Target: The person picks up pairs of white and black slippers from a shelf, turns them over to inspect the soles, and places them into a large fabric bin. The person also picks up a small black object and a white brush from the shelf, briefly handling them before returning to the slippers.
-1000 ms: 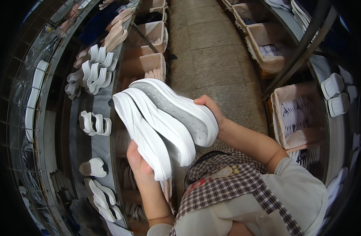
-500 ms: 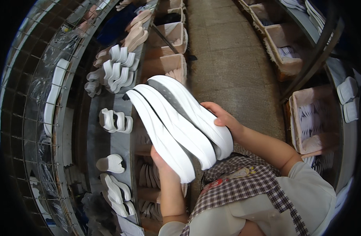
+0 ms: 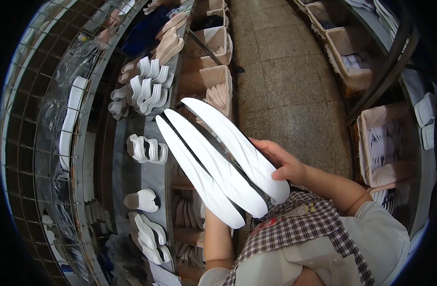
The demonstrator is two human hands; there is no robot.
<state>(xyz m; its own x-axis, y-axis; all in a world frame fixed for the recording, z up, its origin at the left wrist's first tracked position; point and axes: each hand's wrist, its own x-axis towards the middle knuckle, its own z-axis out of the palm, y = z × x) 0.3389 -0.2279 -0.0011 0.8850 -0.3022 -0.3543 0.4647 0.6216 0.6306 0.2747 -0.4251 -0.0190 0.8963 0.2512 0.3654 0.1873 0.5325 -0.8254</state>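
Three white shoe soles lie side by side in my hands, their long sidewalls facing up and dark gaps between them. My right hand is closed on the heel end of the rightmost sole, thumb on its side and fingers reaching underneath. My left forearm runs up behind the lower end of the leftmost sole. The soles cover my left hand and its fingers, but it bears the two left soles from below. The far tips of the soles point up and left, toward the shelf.
On the left, a grey shelf carries white soles in groups and beige soles. Cloth-lined baskets with soles stand beneath it. More lined baskets and a dark slanted bar line the right of the tiled aisle. Wire mesh borders the far left.
The three soles have tilted, showing more of their sidewalls and less of their upper faces. They sit slightly lower and further right. My left hand has gone out of sight behind them.
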